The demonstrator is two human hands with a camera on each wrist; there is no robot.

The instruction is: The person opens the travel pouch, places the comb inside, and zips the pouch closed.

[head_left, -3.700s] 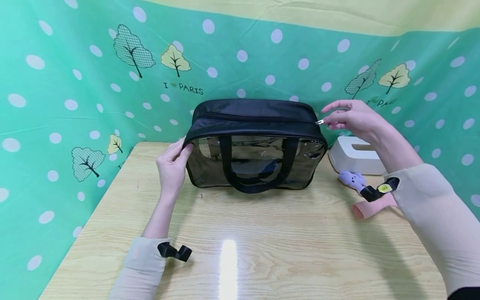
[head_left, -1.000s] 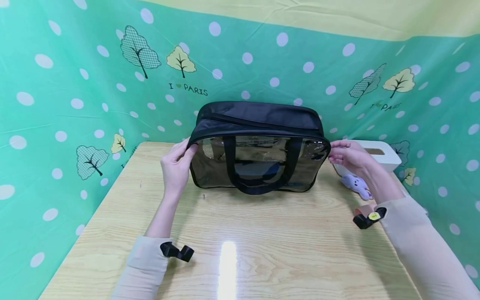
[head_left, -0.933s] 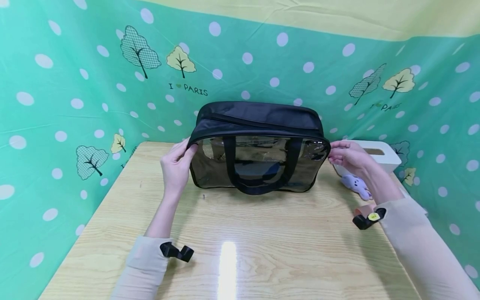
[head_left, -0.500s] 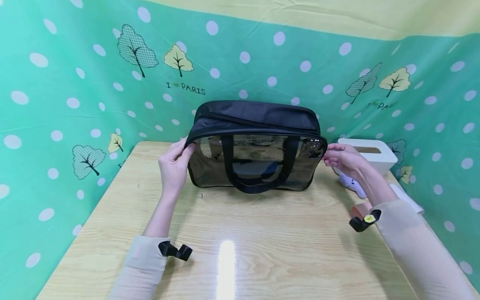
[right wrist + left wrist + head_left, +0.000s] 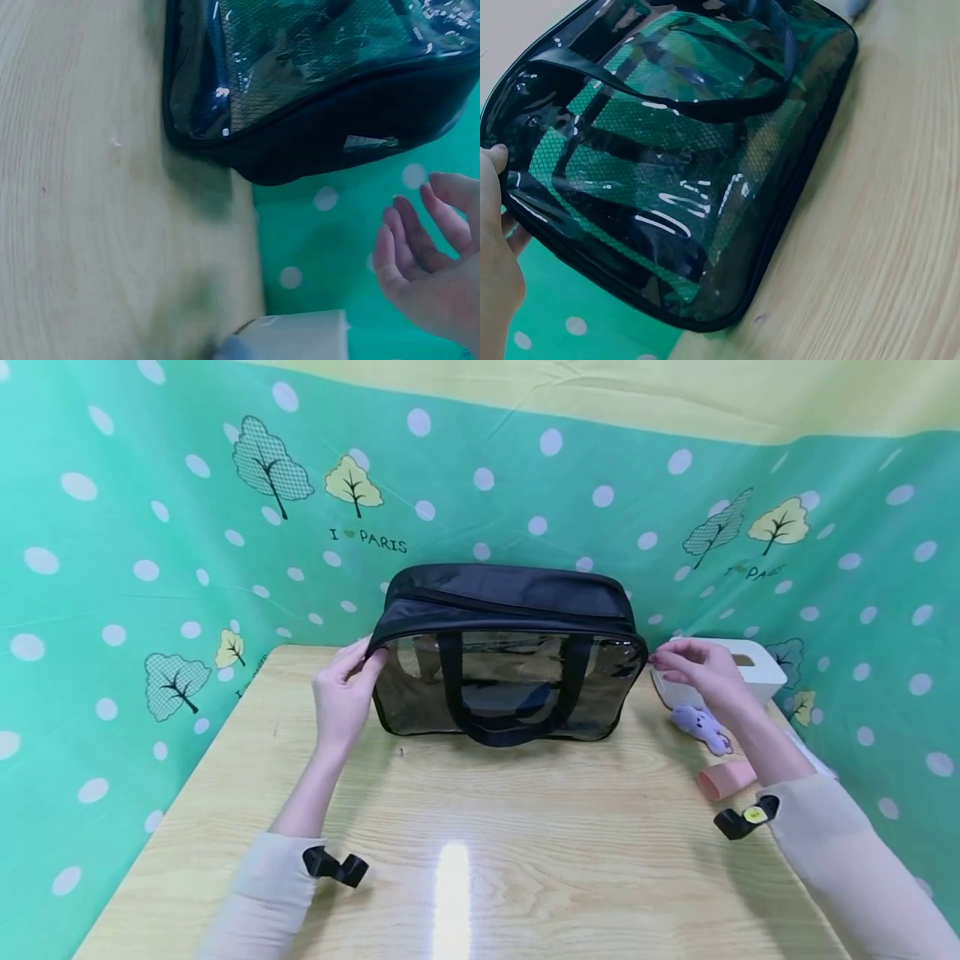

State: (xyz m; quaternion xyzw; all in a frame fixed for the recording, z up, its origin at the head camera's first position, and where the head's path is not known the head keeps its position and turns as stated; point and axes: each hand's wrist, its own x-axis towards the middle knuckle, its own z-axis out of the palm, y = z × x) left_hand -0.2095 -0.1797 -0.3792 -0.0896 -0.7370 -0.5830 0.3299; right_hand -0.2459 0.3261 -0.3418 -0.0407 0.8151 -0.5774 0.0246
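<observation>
A black toiletry bag (image 5: 510, 597) with a smoky see-through front stands upright on the table, its strap handle (image 5: 504, 731) hanging down the front. My left hand (image 5: 342, 697) pinches the bag's upper left corner edge, thumb in front; the left wrist view also shows this thumb (image 5: 495, 159) on the rim. Beside the bag's right end is my right hand (image 5: 701, 672), fingers loosely bent. In the right wrist view this hand (image 5: 439, 247) stands apart from the bag with nothing in it. A metal zipper pull (image 5: 367, 142) lies against the bag's dark end panel.
Right of the bag stand a white tissue box (image 5: 757, 672), a purple plush toy (image 5: 701, 727) and a pink tube-shaped item (image 5: 723, 779), partly behind my right forearm. A patterned green curtain (image 5: 480, 518) hangs behind the table (image 5: 540, 843).
My right hand held the zipper pull at the bag's top right end; it has let go and come down beside the bag. My left hand keeps its grip on the corner.
</observation>
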